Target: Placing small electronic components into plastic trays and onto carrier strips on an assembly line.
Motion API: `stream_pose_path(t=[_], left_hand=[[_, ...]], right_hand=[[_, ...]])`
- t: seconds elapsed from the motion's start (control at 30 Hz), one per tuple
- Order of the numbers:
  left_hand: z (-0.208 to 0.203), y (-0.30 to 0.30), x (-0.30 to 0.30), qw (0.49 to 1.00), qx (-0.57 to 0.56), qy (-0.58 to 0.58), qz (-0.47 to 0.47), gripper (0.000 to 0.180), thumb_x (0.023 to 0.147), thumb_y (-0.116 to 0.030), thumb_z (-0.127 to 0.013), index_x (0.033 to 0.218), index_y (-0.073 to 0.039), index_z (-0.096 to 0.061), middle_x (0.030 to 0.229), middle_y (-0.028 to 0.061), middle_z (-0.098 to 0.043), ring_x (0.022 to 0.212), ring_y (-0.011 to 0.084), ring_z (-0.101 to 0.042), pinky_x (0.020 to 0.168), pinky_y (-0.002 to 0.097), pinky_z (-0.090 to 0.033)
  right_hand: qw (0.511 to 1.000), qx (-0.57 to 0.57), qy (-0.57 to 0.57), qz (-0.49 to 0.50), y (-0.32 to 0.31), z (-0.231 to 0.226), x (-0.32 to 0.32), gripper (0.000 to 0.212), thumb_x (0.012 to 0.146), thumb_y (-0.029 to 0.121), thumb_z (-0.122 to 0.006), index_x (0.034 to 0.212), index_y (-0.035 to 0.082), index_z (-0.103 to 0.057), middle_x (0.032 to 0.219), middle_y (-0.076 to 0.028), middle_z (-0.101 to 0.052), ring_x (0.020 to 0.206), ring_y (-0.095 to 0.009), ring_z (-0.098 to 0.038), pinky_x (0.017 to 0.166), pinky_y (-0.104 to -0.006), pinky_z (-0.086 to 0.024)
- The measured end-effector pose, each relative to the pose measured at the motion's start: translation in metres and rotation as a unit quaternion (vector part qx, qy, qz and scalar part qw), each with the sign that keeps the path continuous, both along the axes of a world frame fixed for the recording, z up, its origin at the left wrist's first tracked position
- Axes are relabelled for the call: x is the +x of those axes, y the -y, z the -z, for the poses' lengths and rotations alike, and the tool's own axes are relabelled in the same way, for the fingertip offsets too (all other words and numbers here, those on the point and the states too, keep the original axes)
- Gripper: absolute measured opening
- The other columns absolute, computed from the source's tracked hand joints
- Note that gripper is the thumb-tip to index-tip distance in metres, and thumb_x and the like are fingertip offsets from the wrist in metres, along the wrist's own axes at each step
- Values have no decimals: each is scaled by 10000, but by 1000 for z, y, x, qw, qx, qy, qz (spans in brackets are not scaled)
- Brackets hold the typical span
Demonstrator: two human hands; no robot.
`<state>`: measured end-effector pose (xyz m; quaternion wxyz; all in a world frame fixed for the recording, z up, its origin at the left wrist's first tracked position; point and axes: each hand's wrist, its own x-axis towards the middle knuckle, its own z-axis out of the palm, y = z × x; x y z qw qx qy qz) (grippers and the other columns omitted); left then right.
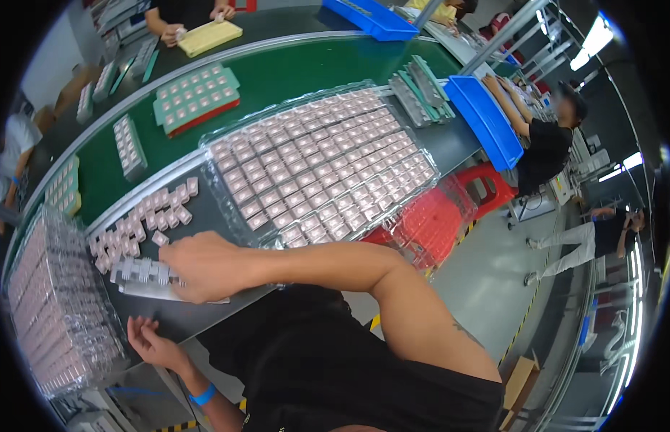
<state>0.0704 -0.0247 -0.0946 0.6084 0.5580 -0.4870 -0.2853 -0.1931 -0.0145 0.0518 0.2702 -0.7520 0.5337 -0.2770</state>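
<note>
My right hand point(205, 266) reaches across my front and is closed over the right end of a grey slotted fixture point(142, 271), which lies near the table's front edge. Its fingertips are partly hidden behind the hand. My left hand point(156, 345), with a blue band at its wrist, is by the table's edge just below the fixture; its fingers are apart, slightly bent and hold nothing. Small pink block-shaped parts point(139, 229) lie loose beyond the fixture. To their right, a large clear plastic tray point(229, 194) is filled with rows of similar pink parts.
A tall stack of filled clear trays point(50, 302) stands at the left. Along the green conveyor point(277, 79) sit a green plate of parts point(196, 97) and several fixtures. A blue bin point(486, 122) and red stool point(486, 183) are rightward. Other people work nearby.
</note>
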Motion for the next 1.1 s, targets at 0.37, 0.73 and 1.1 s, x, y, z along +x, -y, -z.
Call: stream_pose_path(t=[0.37, 0.73, 1.1], left_hand=[[8, -11, 17, 975, -1, 223, 1, 321, 1023, -40, -455, 1306, 38, -586, 1178, 158, -644, 1052, 250, -635, 907, 333, -505], [34, -28, 62, 966, 172, -129, -141, 429, 1021, -292, -542, 1286, 46, -548, 1199, 178, -616, 1031, 292, -622, 906, 384, -513], [85, -12, 140, 923, 249, -239, -169, 597, 1000, -425, -578, 1393, 13, -480, 1313, 123, -557, 1116, 243, -579, 979, 343, -483]], right_hand=[[837, -127, 47, 530, -147, -41, -263, 470, 791, 255, -765, 1148, -24, -640, 953, -114, -714, 850, -161, -666, 766, -314, -528], [576, 95, -241, 775, -278, 29, -537, 544, 754, 375, -702, 1145, -2, -679, 1091, -250, -706, 1033, -400, -682, 892, -486, -529], [647, 13, -183, 741, -283, 82, -636, 665, 806, 465, -736, 1327, 67, -623, 1224, -194, -688, 1136, -372, -652, 961, -454, -515]])
